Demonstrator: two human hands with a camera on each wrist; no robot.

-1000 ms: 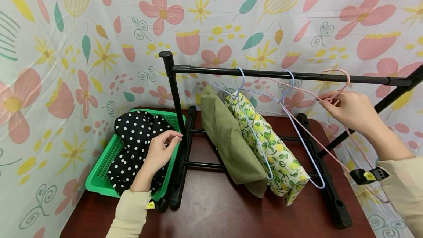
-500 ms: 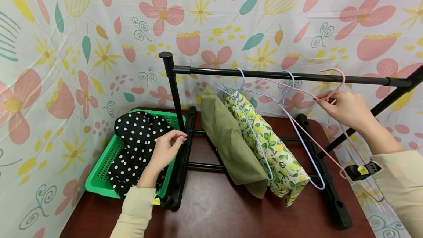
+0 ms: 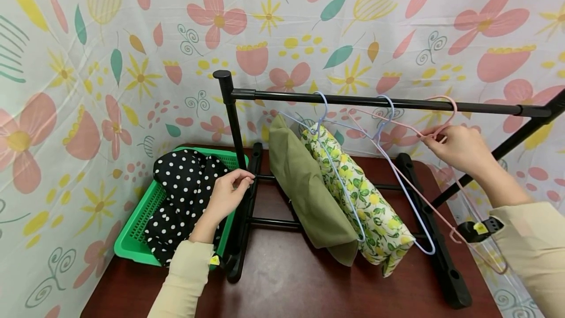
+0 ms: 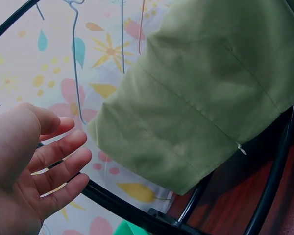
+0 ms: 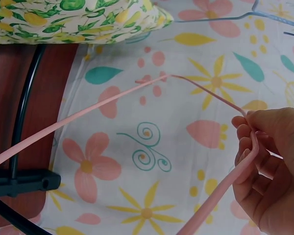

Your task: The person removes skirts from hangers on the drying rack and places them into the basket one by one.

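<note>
My right grip (image 3: 463,148) pinches the pink hanger (image 5: 223,192) at its neck, thumb against fingers, its hook over the black bar (image 3: 287,96) just above; I cannot tell whether it bears weight there. My left grip (image 3: 227,190) is spread, fingers loosely bent and apart, right beside the rack's left upright (image 3: 232,121); I cannot tell if they touch. The right edge of the table (image 3: 282,283) passes below my right grip, and the bar runs on past it to the sloping post (image 3: 521,134). A gap separates my left grip from the olive cloth (image 3: 304,195) to its right; that and the lemon-print cloth (image 3: 375,200) beyond hang from 2 pale blue hangers (image 3: 326,107). Just left of my left grip, the polka-dot cloth (image 3: 181,180) lies in the green basket (image 3: 145,212). The yellow label (image 3: 480,228) at my right wrist is too small to read. Since 1 second ago, my right grip and the pink hanger have shifted left along the bar, and my left grip has moved right; the cloths stay put.
</note>
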